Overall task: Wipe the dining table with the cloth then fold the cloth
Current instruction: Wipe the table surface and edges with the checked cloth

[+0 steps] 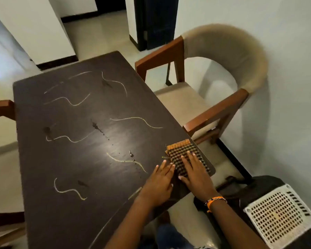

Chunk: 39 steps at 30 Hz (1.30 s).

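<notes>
A folded orange-and-black checked cloth [182, 152] lies at the near right corner of the dark dining table [75, 221]. My right hand [194, 172] rests flat on the cloth with its fingers spread. Just left of it, my left hand [160, 182] lies flat on the table, fingertips touching the cloth's left edge. Pale wavy streaks [136, 121] and dark wet spots [96, 125] cover the tabletop.
An armchair [223, 112] with wooden arms and a beige seat stands close along the table's right side. Another chair's wooden arm [0, 108] shows at the left. A white perforated stool [278, 216] stands at the lower right, beside the wall.
</notes>
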Each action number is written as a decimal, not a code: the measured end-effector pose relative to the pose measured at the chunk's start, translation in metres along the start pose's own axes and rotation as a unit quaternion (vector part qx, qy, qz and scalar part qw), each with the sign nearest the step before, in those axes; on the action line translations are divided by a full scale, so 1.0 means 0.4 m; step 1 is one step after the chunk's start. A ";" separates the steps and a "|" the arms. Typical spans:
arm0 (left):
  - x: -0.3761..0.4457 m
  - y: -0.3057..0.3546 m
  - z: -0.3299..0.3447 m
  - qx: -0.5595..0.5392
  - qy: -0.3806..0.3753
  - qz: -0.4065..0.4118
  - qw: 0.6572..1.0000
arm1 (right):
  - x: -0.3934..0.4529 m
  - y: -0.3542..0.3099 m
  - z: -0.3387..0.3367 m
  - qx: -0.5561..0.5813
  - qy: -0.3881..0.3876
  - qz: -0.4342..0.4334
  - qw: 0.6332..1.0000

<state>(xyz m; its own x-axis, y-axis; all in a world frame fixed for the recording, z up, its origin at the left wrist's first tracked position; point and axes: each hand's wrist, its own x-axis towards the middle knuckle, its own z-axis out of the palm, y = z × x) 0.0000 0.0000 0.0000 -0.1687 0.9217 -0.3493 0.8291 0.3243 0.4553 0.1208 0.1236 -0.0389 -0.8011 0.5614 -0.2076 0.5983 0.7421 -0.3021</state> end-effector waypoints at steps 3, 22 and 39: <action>0.018 -0.001 0.009 -0.008 0.003 -0.020 1.000 | 0.009 0.019 0.000 -0.012 0.003 0.030 0.999; 0.051 0.006 0.012 -0.069 0.087 -0.077 0.991 | 0.114 -0.019 -0.050 -0.173 0.033 -0.041 0.983; -0.089 -0.157 -0.059 -0.201 0.307 -0.268 0.891 | 0.261 -0.356 -0.145 0.023 -0.045 -0.173 0.984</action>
<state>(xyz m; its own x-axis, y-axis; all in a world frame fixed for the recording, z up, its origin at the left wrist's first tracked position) -0.0585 -0.0482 0.0033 -0.8456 0.5131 -0.1473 0.3037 0.6893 0.6578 -0.0472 0.0977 0.0367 -0.9560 0.2421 -0.1660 0.2901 0.8649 -0.4097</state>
